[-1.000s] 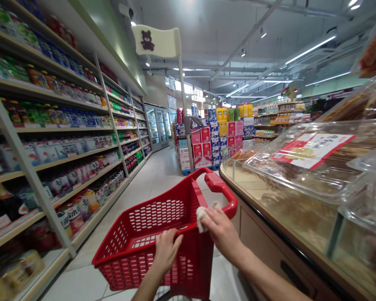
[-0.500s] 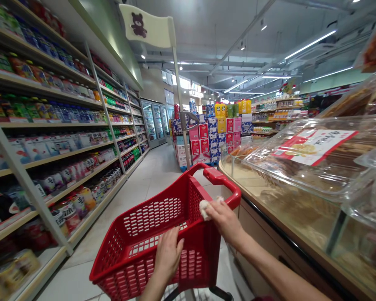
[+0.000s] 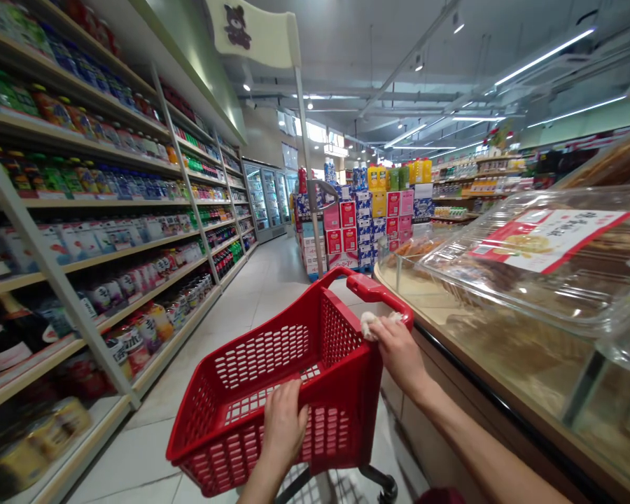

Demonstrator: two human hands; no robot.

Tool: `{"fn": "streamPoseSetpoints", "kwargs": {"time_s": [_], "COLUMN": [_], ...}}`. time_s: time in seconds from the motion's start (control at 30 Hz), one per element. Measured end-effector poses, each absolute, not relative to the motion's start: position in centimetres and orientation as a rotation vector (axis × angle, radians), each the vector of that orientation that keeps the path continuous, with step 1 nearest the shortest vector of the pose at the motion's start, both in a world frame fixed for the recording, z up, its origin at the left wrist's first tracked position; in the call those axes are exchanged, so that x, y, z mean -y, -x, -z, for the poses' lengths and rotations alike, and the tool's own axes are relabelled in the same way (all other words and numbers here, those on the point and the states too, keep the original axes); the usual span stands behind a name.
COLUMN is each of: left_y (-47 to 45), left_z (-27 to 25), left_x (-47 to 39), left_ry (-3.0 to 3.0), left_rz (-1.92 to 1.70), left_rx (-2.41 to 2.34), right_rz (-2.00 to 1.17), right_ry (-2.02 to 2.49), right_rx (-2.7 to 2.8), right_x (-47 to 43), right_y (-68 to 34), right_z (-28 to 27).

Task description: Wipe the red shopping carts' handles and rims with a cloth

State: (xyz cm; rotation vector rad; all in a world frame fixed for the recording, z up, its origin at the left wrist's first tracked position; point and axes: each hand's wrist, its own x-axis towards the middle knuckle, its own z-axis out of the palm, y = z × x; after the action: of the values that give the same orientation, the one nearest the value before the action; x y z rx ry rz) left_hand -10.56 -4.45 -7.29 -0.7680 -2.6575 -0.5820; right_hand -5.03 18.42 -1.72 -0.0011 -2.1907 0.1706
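A red plastic shopping cart (image 3: 341,441) stands in the aisle before me, its basket bare inside. My left hand (image 3: 285,420) is closed over the near rim of the basket, fingers hooked inward. In my right hand (image 3: 399,350) is a crumpled white cloth (image 3: 368,325), pressed at the cart's upper corner where the handle (image 3: 381,294) joins the basket. Part of the cloth is hidden under the fingers. From the cart rises a pole (image 3: 303,126) with a cream flag (image 3: 262,35) that bears a brown bear.
Drink shelves (image 3: 99,203) line the left side. Close on the right is a glass-edged counter (image 3: 504,392) with clear food boxes (image 3: 546,245). Stacked cartons (image 3: 341,238) stand ahead, with glass-door fridges (image 3: 265,199) beyond. Pale floor tiles (image 3: 231,315) run between.
My right hand and the cloth have moved a little right, up toward the handle's base. The cart appears slightly further right in view. My left hand still grips the rim.
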Motion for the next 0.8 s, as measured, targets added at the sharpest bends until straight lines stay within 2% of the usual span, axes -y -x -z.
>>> {"fn": "streamPoseSetpoints", "kwargs": {"time_s": [0.2,0.37,0.5,0.67,0.8], "left_y": [10.6,10.2,9.1,8.6,9.7], "left_z": [7.4,6.1,3.5,2.7,4.7], "left_x": [5.4,5.0,1.3,-2.9,-0.7], "left_ry": [0.842,0.807,0.942,0.955,0.97], "left_rz": [0.747,1.14,1.347,1.109,0.95], "left_rx": [2.678,2.506,2.479,2.51,2.457], "right_rz": [-0.187,-0.272,-0.47,-0.403,-0.213], "right_ry": [-0.391,-0.154,-0.257,-0.16,-0.148], "right_rx": [2.303,2.43,2.559,2.554,2.569], "right_x": [-12.9,-12.0,-12.0,-15.2,-17.9], "right_y": [5.8,5.3,4.4,3.6,3.6], "right_z": [3.8,2.7,0.9,-0.2,0.5]}}
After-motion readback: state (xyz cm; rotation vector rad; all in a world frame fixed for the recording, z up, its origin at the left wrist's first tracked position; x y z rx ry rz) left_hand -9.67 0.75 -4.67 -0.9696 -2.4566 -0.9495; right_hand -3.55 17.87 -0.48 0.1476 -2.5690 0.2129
